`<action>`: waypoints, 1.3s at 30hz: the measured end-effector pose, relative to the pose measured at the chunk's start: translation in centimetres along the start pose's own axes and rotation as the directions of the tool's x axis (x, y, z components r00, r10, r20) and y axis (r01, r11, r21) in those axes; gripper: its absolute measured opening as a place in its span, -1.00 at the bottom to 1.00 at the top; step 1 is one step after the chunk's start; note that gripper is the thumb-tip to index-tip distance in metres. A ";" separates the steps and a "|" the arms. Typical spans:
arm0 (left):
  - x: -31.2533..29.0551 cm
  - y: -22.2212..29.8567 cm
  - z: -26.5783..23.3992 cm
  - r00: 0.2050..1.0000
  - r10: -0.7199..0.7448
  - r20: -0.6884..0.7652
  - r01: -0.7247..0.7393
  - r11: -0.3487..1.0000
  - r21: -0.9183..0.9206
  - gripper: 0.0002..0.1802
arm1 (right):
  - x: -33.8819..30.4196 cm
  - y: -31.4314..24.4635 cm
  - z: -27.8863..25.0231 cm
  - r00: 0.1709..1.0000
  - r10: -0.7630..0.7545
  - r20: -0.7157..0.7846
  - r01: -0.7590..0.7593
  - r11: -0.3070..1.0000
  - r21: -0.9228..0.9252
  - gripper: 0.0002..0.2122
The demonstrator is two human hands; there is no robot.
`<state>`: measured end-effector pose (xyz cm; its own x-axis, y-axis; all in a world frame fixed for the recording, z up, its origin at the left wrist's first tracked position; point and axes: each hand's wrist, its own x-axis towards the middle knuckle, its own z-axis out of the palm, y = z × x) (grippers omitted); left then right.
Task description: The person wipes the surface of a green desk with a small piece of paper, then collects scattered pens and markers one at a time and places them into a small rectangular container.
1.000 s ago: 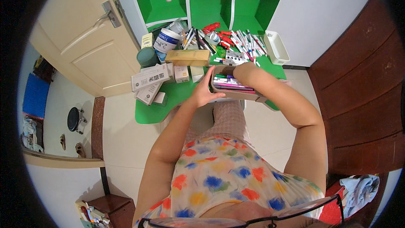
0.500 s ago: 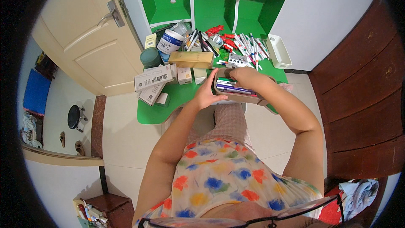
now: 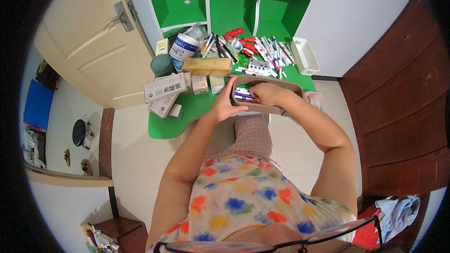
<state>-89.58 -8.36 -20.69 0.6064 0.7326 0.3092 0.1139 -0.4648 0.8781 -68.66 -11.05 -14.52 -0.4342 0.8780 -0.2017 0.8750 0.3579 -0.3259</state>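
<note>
A grey-brown oblong bin [image 3: 293, 88] stands at the front edge of the green desk, close to my body. My left hand [image 3: 226, 102] clasps its left end, with the thumb along the front wall and the fingers at the back corner. Inside the bin's left end lies a bunch of markers [image 3: 242, 94], with green, white and purple-blue barrels. My right hand [image 3: 266, 94] reaches into the bin with its fingers curled down on these markers. The right fingertips are partly hidden, and my hand covers part of the bin's inside.
Behind the bin lie many loose markers [image 3: 276, 56] and red objects [image 3: 234, 33]. A white basket [image 3: 305, 58] stands at the desk's right. A gold box [image 3: 207, 66], white cartons [image 3: 165, 88], a white-and-blue tub [image 3: 184, 47] and a green jar [image 3: 162, 65] crowd the left.
My right hand has moved a little left and lower in the bin, over the markers, which now show only at the left end. My left hand keeps its grip on the bin.
</note>
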 end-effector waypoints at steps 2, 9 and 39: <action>0.1 0.0 0.0 1.000 -0.008 0.004 0.008 1.000 0.006 0.23 | 0.0 0.0 -0.4 1.000 -0.012 0.022 0.013 1.000 -0.009 -0.87; -0.1 -0.1 -0.1 1.000 0.003 -0.002 -0.002 1.000 0.008 0.23 | -0.3 2.3 -6.0 0.946 0.297 -0.131 -0.204 0.857 0.474 -0.80; 0.6 1.4 -0.3 0.994 -0.081 0.068 0.080 0.997 0.023 0.23 | 7.4 23.8 -4.9 0.666 0.715 -0.212 -0.587 0.678 0.443 -0.66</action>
<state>-89.24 -8.42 -19.14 0.6474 0.7324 0.2110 0.1799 -0.4159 0.8914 -50.01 5.46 -19.25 0.3823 0.9080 -0.1712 0.7531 -0.4136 -0.5117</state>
